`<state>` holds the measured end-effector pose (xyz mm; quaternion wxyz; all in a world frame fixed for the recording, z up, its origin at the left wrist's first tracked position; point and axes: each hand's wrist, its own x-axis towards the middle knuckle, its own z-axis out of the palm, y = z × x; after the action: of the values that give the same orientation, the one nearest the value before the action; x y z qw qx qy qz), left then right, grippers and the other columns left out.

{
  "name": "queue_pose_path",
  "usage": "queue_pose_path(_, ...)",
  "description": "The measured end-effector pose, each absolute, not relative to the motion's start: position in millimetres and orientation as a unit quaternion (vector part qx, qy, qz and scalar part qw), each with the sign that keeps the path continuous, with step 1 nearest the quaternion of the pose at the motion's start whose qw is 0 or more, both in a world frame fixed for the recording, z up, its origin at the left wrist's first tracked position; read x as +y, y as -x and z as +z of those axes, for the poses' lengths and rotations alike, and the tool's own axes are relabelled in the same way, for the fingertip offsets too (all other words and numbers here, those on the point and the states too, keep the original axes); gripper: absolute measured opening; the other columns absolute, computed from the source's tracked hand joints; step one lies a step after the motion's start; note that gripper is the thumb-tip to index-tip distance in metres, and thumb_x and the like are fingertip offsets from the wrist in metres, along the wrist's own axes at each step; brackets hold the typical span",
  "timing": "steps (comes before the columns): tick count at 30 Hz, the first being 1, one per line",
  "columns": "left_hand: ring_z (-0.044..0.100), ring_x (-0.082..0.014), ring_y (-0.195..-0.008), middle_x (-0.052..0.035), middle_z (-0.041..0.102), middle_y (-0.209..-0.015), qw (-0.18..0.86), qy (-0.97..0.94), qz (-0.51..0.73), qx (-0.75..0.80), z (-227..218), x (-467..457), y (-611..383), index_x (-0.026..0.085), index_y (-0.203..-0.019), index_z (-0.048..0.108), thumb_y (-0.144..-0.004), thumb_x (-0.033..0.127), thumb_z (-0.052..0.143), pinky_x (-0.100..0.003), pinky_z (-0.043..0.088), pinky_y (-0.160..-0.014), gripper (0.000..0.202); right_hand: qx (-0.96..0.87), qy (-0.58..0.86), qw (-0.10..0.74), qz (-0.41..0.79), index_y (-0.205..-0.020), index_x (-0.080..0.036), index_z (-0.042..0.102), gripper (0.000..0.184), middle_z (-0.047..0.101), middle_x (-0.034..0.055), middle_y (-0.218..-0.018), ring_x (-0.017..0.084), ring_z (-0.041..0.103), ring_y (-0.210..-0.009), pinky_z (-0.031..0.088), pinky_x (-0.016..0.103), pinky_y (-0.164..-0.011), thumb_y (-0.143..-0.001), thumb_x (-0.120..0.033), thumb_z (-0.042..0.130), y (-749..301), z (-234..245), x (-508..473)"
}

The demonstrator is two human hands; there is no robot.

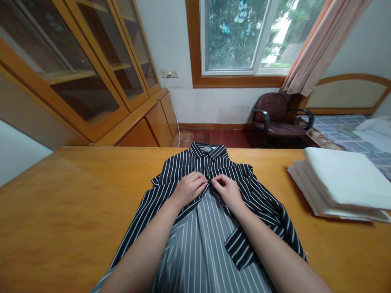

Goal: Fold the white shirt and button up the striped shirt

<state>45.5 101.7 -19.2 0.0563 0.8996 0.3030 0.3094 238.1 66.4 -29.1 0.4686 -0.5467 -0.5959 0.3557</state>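
A black shirt with white stripes [214, 162] lies front up on the wooden table [76, 195], collar pointing away from me. Its front hangs open lower down, so the grey inside shows. My left hand [187, 188] and my right hand [227, 189] meet at the middle of the chest, just below the collar. Both pinch the two front edges of the shirt together, fingers closed on the cloth at the button line. My forearms lie over the lower part of the shirt.
A stack of folded white cloth [342, 183] sits at the table's right edge. Behind the table stand a wooden cabinet with glass doors [91, 73], a dark armchair [275, 116] under the window, and a bed [351, 126] at the right.
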Motion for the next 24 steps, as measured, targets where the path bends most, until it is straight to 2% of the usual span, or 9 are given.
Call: queue_pose_path(24, 0.061, -0.0183, -0.09, -0.0049, 0.064, -0.092, 0.069, -0.898, 0.3, 0.313, -19.1, 101.5, -46.5, 0.019, -0.091, 0.063, -0.097, 0.025, 0.052, -0.034, 0.052, -0.083, 0.014, -0.601, 0.551, 0.461, 0.35, -0.082, -0.021, 0.07, 0.02, 0.072, 0.0011, -0.078, 0.018, 0.065, -0.072, 0.047, 0.028, -0.068, -0.087, -0.038, 0.06, -236.5, -27.1, 65.1)
